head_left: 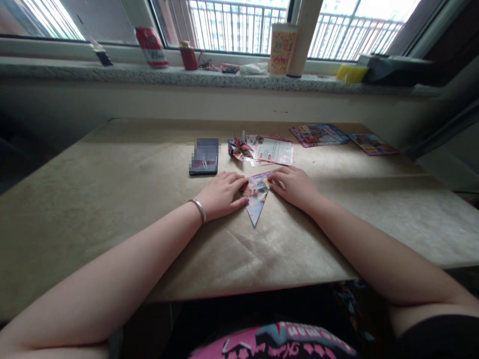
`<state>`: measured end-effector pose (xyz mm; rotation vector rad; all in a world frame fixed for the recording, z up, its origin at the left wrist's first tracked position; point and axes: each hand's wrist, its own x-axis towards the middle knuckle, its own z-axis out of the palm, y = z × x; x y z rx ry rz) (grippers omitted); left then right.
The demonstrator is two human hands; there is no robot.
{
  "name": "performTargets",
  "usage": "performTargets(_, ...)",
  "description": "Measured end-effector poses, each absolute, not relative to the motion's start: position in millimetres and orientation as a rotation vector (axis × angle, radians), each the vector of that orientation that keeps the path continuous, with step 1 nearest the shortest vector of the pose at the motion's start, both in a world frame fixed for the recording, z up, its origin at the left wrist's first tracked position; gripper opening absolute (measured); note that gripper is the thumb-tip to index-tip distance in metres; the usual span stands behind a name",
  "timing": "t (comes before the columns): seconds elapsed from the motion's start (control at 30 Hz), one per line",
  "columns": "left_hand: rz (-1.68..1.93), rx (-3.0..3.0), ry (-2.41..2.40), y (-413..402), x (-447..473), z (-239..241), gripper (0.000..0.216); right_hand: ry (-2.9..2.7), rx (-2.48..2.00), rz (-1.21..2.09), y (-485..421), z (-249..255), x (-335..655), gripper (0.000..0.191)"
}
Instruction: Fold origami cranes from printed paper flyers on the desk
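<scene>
A piece of colourful printed paper (256, 194), folded into a triangle, lies on the table with its long point towards me. My left hand (224, 194), a silver bangle at its wrist, holds the triangle's left edge, with the thumb lower down and the fingers near the upper left corner. At the upper right corner, my right hand (294, 185) grips the paper between its thumb and curled fingers. Just beyond the paper is a crumpled-looking folded paper piece (240, 148), beside some white printed sheets (275, 150).
A dark phone or tablet (205, 157), partly blurred out, lies beyond my left hand. Stacked printed leaflets (322, 134) and another leaflet pile (374, 143) lie at the back right. On the windowsill (224, 80) stand a red can (151, 47) and a patterned paper cup (282, 50).
</scene>
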<state>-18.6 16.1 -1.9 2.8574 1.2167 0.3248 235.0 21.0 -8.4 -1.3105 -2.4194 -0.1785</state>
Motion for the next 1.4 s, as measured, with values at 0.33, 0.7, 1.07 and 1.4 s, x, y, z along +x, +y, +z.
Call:
performTargets(0.33, 0.34, 2.719, 1.321, 11, -10, -3, 0.059, -2.525, -1.459, 0.04, -3, 2, 207, 0.081)
performTargets(0.7, 0.295, 3.029, 1.167, 12, -17, 5, 0.037, -2.563, -1.288, 0.277, -9, -8, 203, 0.1)
performTargets(1.07, 0.21, 2.894, 0.915, 22, -32, 11, 0.037, -2.451, -1.483, 0.146, -2, -5, 213, 0.075)
performTargets(1.4, 0.168, 2.872, 0.918, 26, -37, 2, 0.068, -2.493, -1.22, 0.338, -1, -4, 212, 0.068)
